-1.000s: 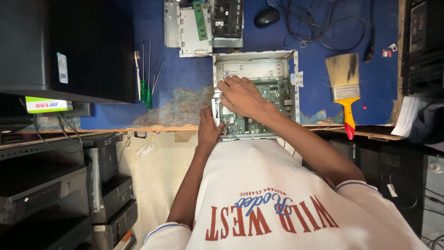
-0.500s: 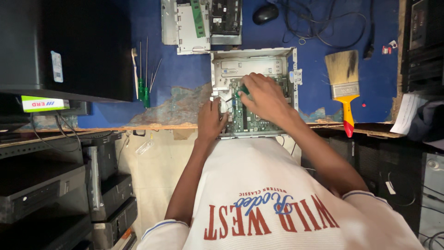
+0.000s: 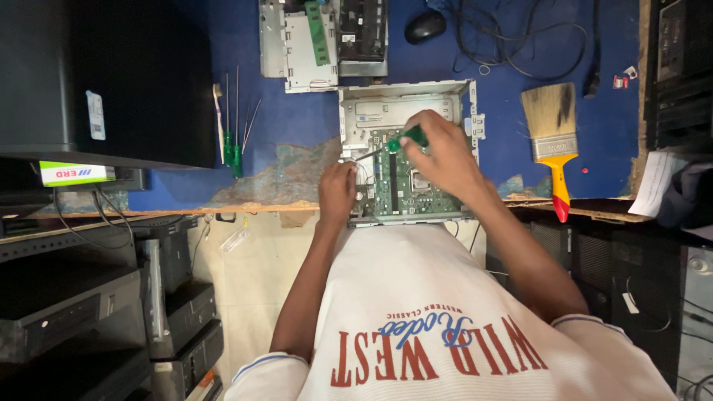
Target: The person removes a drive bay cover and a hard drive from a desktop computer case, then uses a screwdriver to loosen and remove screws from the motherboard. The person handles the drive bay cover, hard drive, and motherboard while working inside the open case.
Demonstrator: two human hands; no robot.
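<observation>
Screwdriver (image 3: 401, 139) in rt hand (image 3: 444, 154), motherboard (image 3: 405, 182)

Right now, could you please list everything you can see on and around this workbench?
Open computer case: one, grey metal, middle of the bench, green circuit board inside.
Screwdriver: one, green handle, in the right hand, shaft pointing left over the board.
Second chassis part: one, grey, at the far edge, left of the case.
Spare screwdrivers: a few, green handles, left of the case.
Paintbrush: one, yellow and red handle, right of the case.
Mouse: one, black, far edge, with black cables beside it.
Bench top: one, blue, worn at the near edge.
Stacked units: several, dark, lower left.
Left hand: on the case's left edge.
Right hand: gripping the screwdriver.
</observation>
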